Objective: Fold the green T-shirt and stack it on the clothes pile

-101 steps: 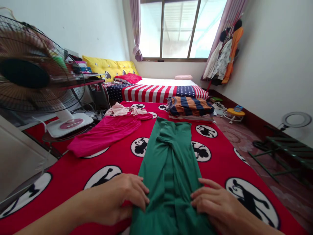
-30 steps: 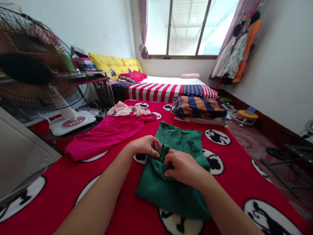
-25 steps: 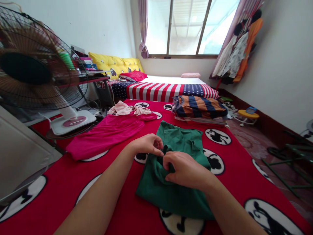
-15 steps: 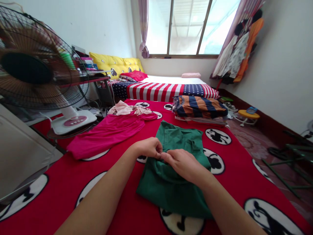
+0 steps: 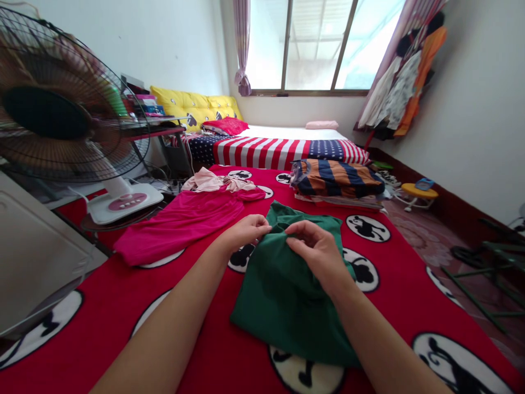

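A green garment (image 5: 287, 306) lies partly folded on the red patterned blanket (image 5: 221, 350) in front of me. My left hand (image 5: 248, 230) pinches its cloth near the upper left side. Close beside it, my right hand (image 5: 314, 249) grips the same fabric between thumb and forefinger, lifting it slightly. Folds of the cloth rise between and below the two hands. What kind of garment it is, I cannot tell.
A pink garment (image 5: 184, 219) with a pale top part lies to the left. Folded clothes (image 5: 336, 179) are stacked at the back right. A fan (image 5: 127, 200) stands at the left, a bed (image 5: 262, 153) behind, and a yellow stool (image 5: 419, 191) on the floor at right.
Both hands have moved away from me and upward, drawing the green cloth along. The right hand has shifted slightly right, so the hands are a little farther apart.
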A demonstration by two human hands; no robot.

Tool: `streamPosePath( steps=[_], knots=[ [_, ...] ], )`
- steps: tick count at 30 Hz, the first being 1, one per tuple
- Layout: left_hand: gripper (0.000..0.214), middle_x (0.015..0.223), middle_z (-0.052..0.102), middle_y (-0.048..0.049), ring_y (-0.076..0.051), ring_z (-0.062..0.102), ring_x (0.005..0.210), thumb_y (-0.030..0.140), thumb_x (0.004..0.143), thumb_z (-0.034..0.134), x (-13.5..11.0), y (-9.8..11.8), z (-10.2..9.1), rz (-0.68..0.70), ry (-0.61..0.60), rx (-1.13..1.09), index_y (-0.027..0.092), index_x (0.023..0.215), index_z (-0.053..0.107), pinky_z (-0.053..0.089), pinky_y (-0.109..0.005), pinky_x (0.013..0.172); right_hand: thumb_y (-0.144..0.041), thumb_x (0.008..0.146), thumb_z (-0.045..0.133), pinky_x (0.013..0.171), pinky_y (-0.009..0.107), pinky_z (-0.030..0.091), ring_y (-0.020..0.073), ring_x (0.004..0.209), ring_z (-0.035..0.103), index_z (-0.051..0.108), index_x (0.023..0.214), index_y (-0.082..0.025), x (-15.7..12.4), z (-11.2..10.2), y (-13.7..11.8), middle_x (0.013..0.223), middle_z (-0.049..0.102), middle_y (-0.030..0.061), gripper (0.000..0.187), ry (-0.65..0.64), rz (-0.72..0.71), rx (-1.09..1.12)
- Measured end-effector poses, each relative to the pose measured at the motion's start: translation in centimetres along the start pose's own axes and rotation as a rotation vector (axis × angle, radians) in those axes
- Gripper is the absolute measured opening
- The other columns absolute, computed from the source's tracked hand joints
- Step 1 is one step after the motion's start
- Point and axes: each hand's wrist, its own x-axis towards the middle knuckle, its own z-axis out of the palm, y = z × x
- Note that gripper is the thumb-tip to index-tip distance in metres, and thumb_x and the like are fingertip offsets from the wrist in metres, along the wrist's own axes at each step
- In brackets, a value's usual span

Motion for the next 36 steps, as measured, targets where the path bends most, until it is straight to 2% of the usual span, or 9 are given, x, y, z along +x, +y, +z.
streamPosePath(
  steps=[5, 9, 12, 15, 21, 28, 32, 34, 36],
  knots=[
    [0.046, 0.066, 0.047, 0.0055, -0.005, 0.044, 0.050, 0.057, 0.074, 0.067, -0.2, 0.4, 0.2, -0.076, -0.111, -0.234, 0.017, 0.089, 0.051, 0.033, -0.015, 0.046, -0.028, 0.072, 0.066, 0.063, 0.025, 0.047, 0.0165, 0.075, 0.060, 0.064, 0.081, -0.020, 0.1, -0.2, -0.2, 0.082, 0.066, 0.0022, 0.012, 0.067, -0.030, 0.070],
    [0.063, 0.083, 0.059, -0.0010, -0.009, 0.055, 0.061, 0.063, 0.075, 0.064, -0.6, 0.6, 0.1, -0.017, -0.209, -0.271, 0.018, 0.117, 0.052, 0.041, -0.018, 0.053, -0.021, 0.069, 0.066, 0.085, 0.029, 0.049, 0.0201, 0.099, 0.063, 0.066, 0.080, -0.019, 0.2, -0.1, 0.2, 0.104, 0.069, 0.0040, 0.011, 0.021, -0.009, 0.205],
    [0.078, 0.104, 0.063, -0.0069, -0.017, 0.062, 0.086, 0.048, 0.066, 0.080, -0.8, 0.6, 0.1, 0.101, -0.307, -0.260, 0.021, 0.131, 0.049, 0.049, -0.024, 0.069, -0.018, 0.069, 0.065, 0.096, 0.033, 0.046, 0.0219, 0.115, 0.058, 0.067, 0.088, -0.020, 0.1, 0.0, 0.1, 0.123, 0.064, 0.0044, 0.019, -0.062, -0.027, 0.295],
    [0.081, 0.117, 0.063, -0.0100, -0.022, 0.061, 0.103, 0.031, 0.062, 0.086, -0.8, 0.4, 0.3, 0.181, -0.395, -0.315, 0.020, 0.134, 0.050, 0.050, -0.031, 0.085, -0.020, 0.068, 0.067, 0.094, 0.034, 0.049, 0.0222, 0.113, 0.060, 0.065, 0.094, -0.021, 0.3, -0.3, 0.2, 0.131, 0.059, 0.0050, 0.026, -0.095, -0.041, 0.304],
    [0.066, 0.115, 0.067, -0.0125, -0.023, 0.066, 0.099, 0.034, 0.073, 0.078, -0.2, -0.6, -0.1, 0.077, -0.367, -0.375, 0.018, 0.133, 0.055, 0.052, -0.028, 0.080, -0.036, 0.070, 0.071, 0.068, 0.027, 0.050, 0.0175, 0.080, 0.064, 0.062, 0.093, -0.018, 1.2, -2.3, 0.4, 0.091, 0.069, 0.0048, 0.031, 0.023, 0.094, -0.011],
    [0.064, 0.107, 0.070, -0.0135, -0.022, 0.070, 0.083, 0.041, 0.075, 0.076, -0.4, -0.5, -0.5, 0.045, -0.346, -0.323, 0.017, 0.131, 0.057, 0.053, -0.024, 0.064, -0.044, 0.075, 0.070, 0.057, 0.021, 0.041, 0.0112, 0.066, 0.055, 0.061, 0.095, -0.016, 0.6, -4.2, 0.0, 0.071, 0.061, -0.0019, 0.035, -0.368, 0.238, -0.192],
    [0.063, 0.107, 0.070, -0.0143, -0.021, 0.069, 0.082, 0.040, 0.075, 0.076, -0.4, -0.4, -0.6, 0.035, -0.323, -0.340, 0.016, 0.130, 0.058, 0.054, -0.024, 0.066, -0.042, 0.072, 0.072, 0.055, 0.021, 0.041, 0.0117, 0.063, 0.054, 0.062, 0.080, -0.015, 0.4, -4.3, 0.2, 0.072, 0.060, -0.0017, 0.030, -0.536, 0.271, -0.200],
    [0.062, 0.108, 0.069, -0.0147, -0.022, 0.069, 0.085, 0.039, 0.074, 0.076, -0.4, -0.4, -0.4, 0.031, -0.320, -0.367, 0.015, 0.129, 0.058, 0.054, -0.026, 0.070, -0.040, 0.072, 0.072, 0.055, 0.022, 0.042, 0.0127, 0.064, 0.054, 0.062, 0.078, -0.015, 0.5, -4.2, -0.2, 0.072, 0.060, -0.0015, 0.028, -0.443, 0.260, -0.180],
    [0.064, 0.112, 0.068, -0.0151, -0.024, 0.068, 0.091, 0.040, 0.073, 0.078, -0.5, -0.2, -0.1, 0.046, -0.328, -0.392, 0.015, 0.129, 0.058, 0.055, -0.029, 0.076, -0.038, 0.071, 0.072, 0.056, 0.022, 0.043, 0.0130, 0.065, 0.055, 0.058, 0.076, -0.017, 0.5, -4.0, -0.8, 0.071, 0.059, -0.0024, 0.026, -0.271, 0.154, -0.161]
  ],
)
